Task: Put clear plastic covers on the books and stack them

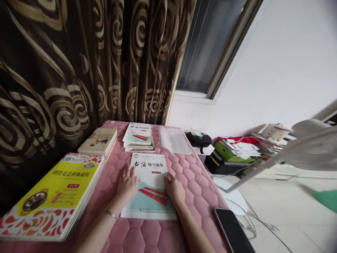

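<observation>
A white and teal calligraphy workbook [150, 175] with a red banner lies flat on the pink quilted table cover [142, 233]. My left hand [127, 184] rests on its left edge, fingers apart and pointing away from me. At the book's right edge is my right hand [174, 188], its fingers bent against the edge and partly hidden. Just beyond the workbook sits a stack of similar books [138, 133]. To the left are a pile topped by a yellow book [56, 191] and a smaller beige-covered pile [98, 141].
Clear plastic sheets [175, 140] lie at the back right of the table. A black phone [233, 230] is at the right edge. Beyond stand a white fan [310, 149], cables, and a black case [198, 139]. A patterned curtain [118, 59] hangs behind.
</observation>
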`<action>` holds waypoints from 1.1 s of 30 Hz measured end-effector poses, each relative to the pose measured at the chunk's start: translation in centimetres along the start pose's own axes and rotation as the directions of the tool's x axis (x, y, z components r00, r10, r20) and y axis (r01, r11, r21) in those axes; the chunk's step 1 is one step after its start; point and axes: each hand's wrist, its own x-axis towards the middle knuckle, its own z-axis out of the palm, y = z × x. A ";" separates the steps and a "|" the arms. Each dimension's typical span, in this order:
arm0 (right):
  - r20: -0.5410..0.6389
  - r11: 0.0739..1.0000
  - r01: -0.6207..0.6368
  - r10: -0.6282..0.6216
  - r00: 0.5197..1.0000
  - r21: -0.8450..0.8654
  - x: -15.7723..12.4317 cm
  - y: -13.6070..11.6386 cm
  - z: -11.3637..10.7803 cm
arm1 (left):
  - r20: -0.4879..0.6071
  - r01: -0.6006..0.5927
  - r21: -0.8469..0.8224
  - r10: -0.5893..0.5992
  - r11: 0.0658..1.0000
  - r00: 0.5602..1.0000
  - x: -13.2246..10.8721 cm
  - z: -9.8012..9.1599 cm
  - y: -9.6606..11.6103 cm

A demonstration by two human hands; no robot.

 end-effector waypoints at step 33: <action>-0.030 0.941 0.105 -0.101 0.994 0.321 1.2 1.5 0.2 | 0.406 0.539 -0.777 -0.395 0.326 0.824 1.2 -2.3 -1.6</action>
